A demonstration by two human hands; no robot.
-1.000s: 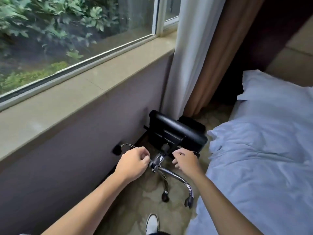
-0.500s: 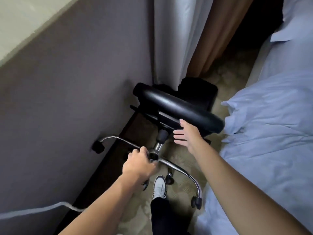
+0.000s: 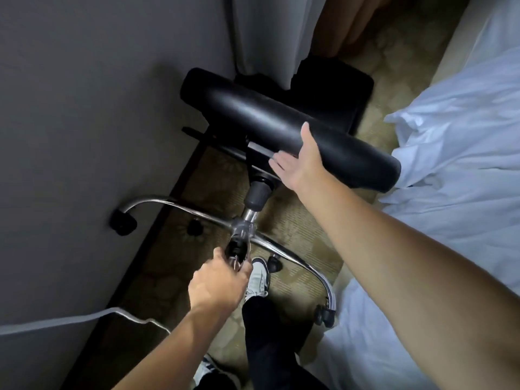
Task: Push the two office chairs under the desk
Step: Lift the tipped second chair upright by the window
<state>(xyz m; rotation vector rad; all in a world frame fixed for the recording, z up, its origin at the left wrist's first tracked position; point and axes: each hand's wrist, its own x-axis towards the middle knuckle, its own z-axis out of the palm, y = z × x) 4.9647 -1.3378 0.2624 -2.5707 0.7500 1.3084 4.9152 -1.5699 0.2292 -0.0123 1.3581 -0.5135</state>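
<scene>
A black office chair (image 3: 261, 114) lies tipped on its side on the carpet between the wall and the bed, its chrome star base (image 3: 244, 223) pointing toward me. My left hand (image 3: 218, 282) is closed around one chrome leg of that base near the hub. My right hand (image 3: 298, 161) lies flat and open against the edge of the black seat, fingers reaching under it. One castor (image 3: 123, 222) touches the wall. No desk and no second chair are in view.
A grey wall (image 3: 84, 108) runs along the left, with curtains (image 3: 270, 32) at the far end. A bed with white sheets (image 3: 450, 164) fills the right. My shoe (image 3: 257, 278) stands under the base. A white cable (image 3: 70, 320) runs along the wall.
The view has dropped from the window to the floor. My right hand left the base and moved up to the seat edge; my left hand stayed on the chrome base.
</scene>
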